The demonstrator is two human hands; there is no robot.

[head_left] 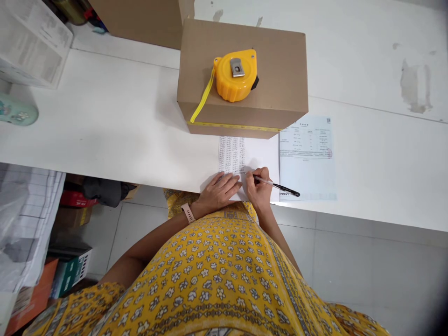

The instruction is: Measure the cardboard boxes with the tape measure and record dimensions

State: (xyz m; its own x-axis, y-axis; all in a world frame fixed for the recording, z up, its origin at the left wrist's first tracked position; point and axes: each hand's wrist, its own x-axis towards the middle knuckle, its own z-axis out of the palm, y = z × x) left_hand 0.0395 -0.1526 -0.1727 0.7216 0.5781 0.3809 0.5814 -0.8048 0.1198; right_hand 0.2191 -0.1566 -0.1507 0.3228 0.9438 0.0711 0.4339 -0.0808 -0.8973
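My right hand (259,186) is closed around a black pen (286,189) with a clear barrel, its tip end down at a sheet of paper (262,154) covered with columns of handwriting. Flat beside it, my left hand (219,192) rests on the paper's lower left edge with fingers stretched out. Just beyond the paper stands a brown cardboard box (280,70). On top of the box sits a yellow tape measure (235,79) with a metal clip and a yellow wrist strap. A strip of yellow measuring tape (238,126) runs along the box's near side.
A printed sheet (308,172) with a red stamp lies right of the paper. Another cardboard box (143,21) stands at the back left, near a white carton (35,42) and a green bottle (17,110). The white table's (105,116) front edge runs close to my body.
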